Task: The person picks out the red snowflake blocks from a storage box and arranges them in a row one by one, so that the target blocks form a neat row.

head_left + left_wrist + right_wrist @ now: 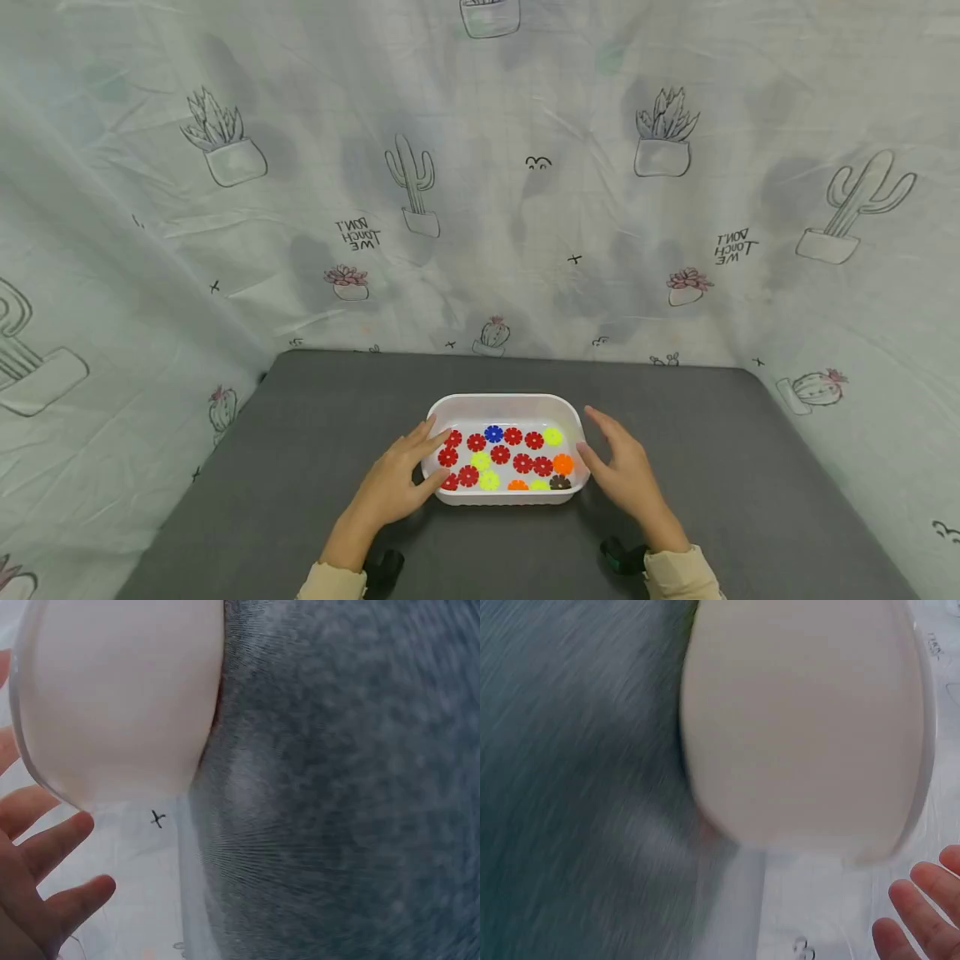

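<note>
A white plastic tray (510, 498) stands on the grey table, with several notched flower-shaped discs lying in it. Most are red discs (500, 454); among them are a blue disc (493, 433), an orange disc (562, 464), a dark brown disc (560, 482) and yellow discs (552, 436). My left hand (393, 479) is at the tray's left end, its spread fingers reaching over the rim. At the opposite end is my right hand (626, 475), fingers extended and thumb close by the rim. In the right wrist view, the spread fingers (922, 915) show apart from the tray wall (802, 735).
The grey table (337, 408) extends around the tray on all sides. Behind it and at both sides hangs a pale curtain (487, 250) printed with cacti. Dark wrist straps (622, 557) show by the cream sleeves (681, 575).
</note>
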`<state>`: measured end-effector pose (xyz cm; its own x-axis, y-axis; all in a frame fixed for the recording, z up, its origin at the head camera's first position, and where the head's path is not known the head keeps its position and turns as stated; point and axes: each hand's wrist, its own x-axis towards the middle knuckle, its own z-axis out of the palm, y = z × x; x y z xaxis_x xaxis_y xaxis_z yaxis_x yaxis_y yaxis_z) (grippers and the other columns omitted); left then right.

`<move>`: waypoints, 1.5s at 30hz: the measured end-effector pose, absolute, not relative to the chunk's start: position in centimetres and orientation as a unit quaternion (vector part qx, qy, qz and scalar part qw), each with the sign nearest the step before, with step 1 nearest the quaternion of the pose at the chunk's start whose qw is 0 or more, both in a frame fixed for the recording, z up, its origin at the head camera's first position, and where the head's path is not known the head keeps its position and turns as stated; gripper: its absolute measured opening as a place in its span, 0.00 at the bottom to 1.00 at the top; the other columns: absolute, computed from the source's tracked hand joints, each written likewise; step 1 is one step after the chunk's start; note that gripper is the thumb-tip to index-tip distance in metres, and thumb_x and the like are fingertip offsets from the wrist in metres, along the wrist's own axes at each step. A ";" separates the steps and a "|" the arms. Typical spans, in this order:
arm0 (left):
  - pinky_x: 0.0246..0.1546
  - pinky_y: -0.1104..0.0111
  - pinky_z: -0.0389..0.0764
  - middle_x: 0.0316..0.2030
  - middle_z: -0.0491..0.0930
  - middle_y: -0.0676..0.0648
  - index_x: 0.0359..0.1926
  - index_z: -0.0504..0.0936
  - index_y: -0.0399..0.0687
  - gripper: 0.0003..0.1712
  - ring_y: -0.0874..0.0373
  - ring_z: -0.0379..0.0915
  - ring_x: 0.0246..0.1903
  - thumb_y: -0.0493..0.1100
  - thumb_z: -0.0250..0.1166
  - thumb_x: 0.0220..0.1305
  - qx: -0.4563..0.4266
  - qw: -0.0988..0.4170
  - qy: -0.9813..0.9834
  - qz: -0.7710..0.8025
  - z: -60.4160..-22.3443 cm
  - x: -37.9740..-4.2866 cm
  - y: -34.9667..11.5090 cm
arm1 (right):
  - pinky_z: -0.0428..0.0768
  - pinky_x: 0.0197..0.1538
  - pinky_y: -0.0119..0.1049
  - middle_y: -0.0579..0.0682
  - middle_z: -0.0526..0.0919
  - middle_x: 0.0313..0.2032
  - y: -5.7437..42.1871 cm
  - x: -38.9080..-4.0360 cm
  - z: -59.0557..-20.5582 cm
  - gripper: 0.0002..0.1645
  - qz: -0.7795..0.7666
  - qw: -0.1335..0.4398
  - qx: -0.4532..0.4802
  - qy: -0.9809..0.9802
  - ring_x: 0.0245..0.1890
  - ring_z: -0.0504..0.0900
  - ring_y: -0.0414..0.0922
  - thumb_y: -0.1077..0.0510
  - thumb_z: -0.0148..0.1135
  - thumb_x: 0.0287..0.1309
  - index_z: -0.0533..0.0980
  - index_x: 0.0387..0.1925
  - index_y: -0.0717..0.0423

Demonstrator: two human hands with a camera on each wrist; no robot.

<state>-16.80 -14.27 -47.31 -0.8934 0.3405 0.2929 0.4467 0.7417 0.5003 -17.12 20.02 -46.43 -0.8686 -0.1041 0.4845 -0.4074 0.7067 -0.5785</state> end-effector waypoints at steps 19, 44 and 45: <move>0.62 0.47 0.65 0.71 0.58 0.46 0.61 0.74 0.45 0.31 0.46 0.60 0.67 0.49 0.66 0.58 -0.212 0.036 -0.898 -0.384 -48.8 -17.7 -15.0 | 0.70 0.62 0.50 0.57 0.76 0.58 15.5 -20.3 -46.0 0.29 0.547 0.065 0.088 -0.830 0.59 0.74 0.54 0.61 0.66 0.55 0.71 0.59 0.60; 0.59 0.46 0.67 0.69 0.62 0.45 0.57 0.78 0.42 0.28 0.45 0.64 0.65 0.49 0.67 0.57 -0.223 0.074 -0.889 -0.394 -49.5 -18.0 -15.3 | 0.78 0.55 0.49 0.58 0.80 0.50 13.0 -23.8 -47.6 0.22 0.453 -0.025 0.031 -0.891 0.52 0.78 0.56 0.72 0.62 0.51 0.75 0.51 0.63; 0.59 0.46 0.67 0.69 0.62 0.45 0.57 0.78 0.42 0.28 0.45 0.64 0.65 0.48 0.67 0.57 -0.224 0.075 -0.888 -0.394 -49.6 -18.0 -15.3 | 0.79 0.54 0.48 0.58 0.80 0.49 12.9 -23.8 -47.7 0.22 0.449 -0.026 0.028 -0.893 0.51 0.78 0.56 0.72 0.62 0.51 0.76 0.50 0.63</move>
<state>-17.96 -15.28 -49.55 -0.8885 0.3386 0.3096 0.4568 0.5894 0.6664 -23.82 12.94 -47.66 -0.9971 -0.0726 -0.0205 -0.0269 0.5958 -0.8027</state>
